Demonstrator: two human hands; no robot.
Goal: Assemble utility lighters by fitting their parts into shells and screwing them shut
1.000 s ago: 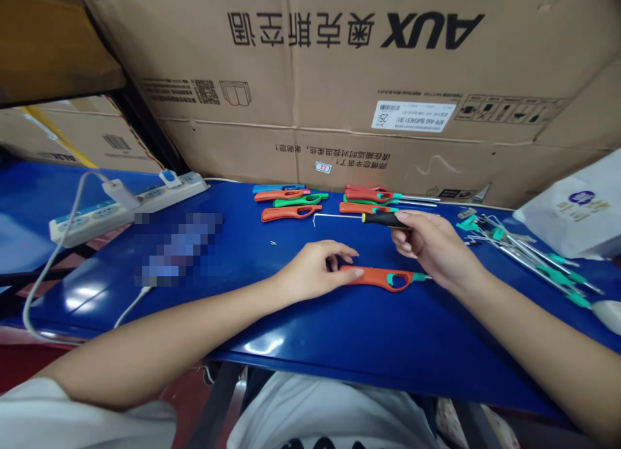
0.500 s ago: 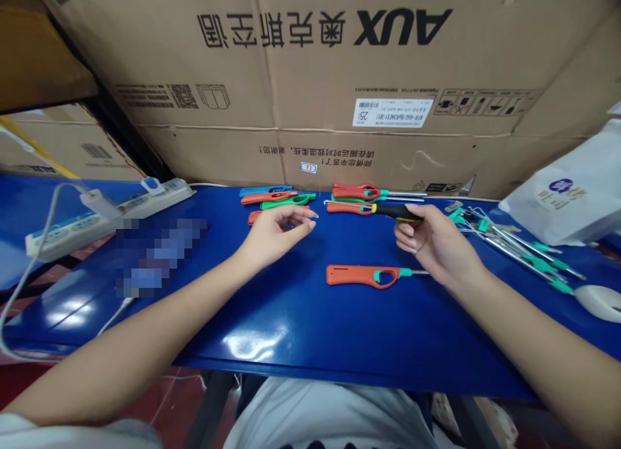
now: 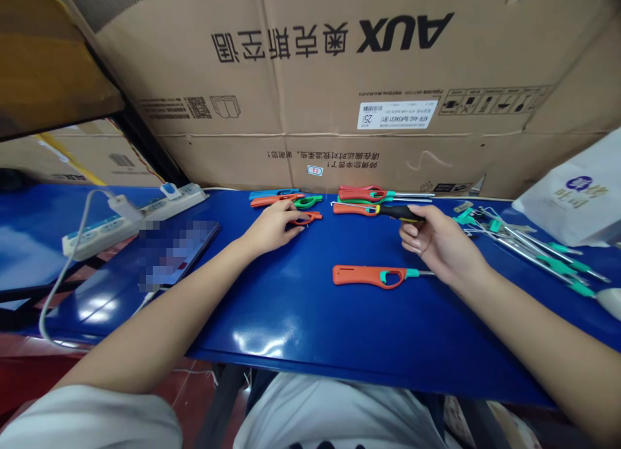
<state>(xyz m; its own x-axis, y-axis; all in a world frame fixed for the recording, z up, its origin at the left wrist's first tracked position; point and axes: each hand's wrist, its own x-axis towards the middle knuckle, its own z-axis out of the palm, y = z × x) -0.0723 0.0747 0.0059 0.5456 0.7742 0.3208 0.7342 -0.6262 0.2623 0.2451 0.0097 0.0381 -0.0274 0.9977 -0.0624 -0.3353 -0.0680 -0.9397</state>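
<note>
My left hand (image 3: 272, 228) reaches to the back of the blue table (image 3: 301, 313), its fingers closed on an orange lighter shell (image 3: 308, 217) lying there. My right hand (image 3: 439, 245) grips a black-and-yellow screwdriver (image 3: 398, 212) by the handle, held level over the table. One assembled orange lighter (image 3: 373, 275) with a teal trigger and a metal nozzle lies in the middle, just left of my right hand. More orange, green and blue lighter shells (image 3: 291, 199) and finished lighters (image 3: 373, 194) lie in rows at the back.
A heap of metal nozzles with teal ends (image 3: 528, 251) lies at the right, beside a white plastic bag (image 3: 577, 200). A power strip (image 3: 136, 215) and a phone (image 3: 169, 251) sit at the left. Large cardboard boxes (image 3: 339, 80) wall off the back.
My left hand let go of the orange lighter in the middle and moved back-left to the row of shells, closing on an orange one. My right hand stayed put with the screwdriver.
</note>
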